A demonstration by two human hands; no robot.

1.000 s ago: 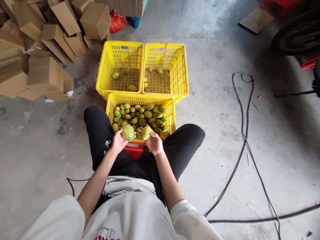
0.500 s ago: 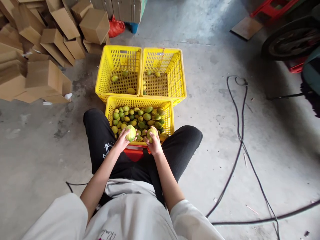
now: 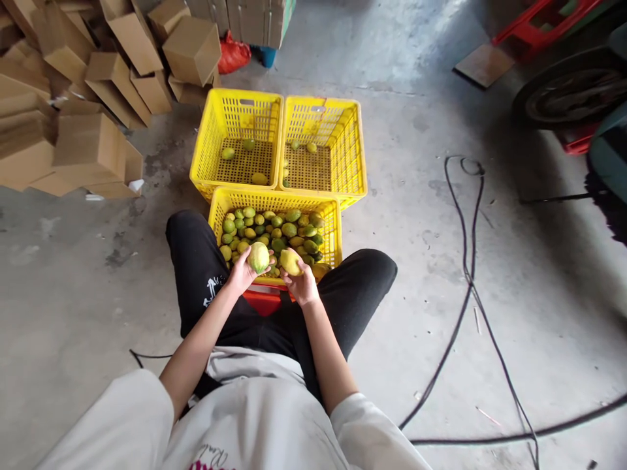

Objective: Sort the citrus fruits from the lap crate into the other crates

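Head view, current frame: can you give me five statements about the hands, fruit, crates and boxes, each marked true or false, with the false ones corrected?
1. The left hand holds a yellow-green lemon and the right hand a yellow lemon. True.
2. Both hands wear gloves. False: both are bare.
3. The near crate holds more lemons than the far-left crate or the far-right crate. True.
4. The two far crates are stacked one on the other. False: they stand side by side.
5. Cardboard boxes lie to the left of the crates. True.
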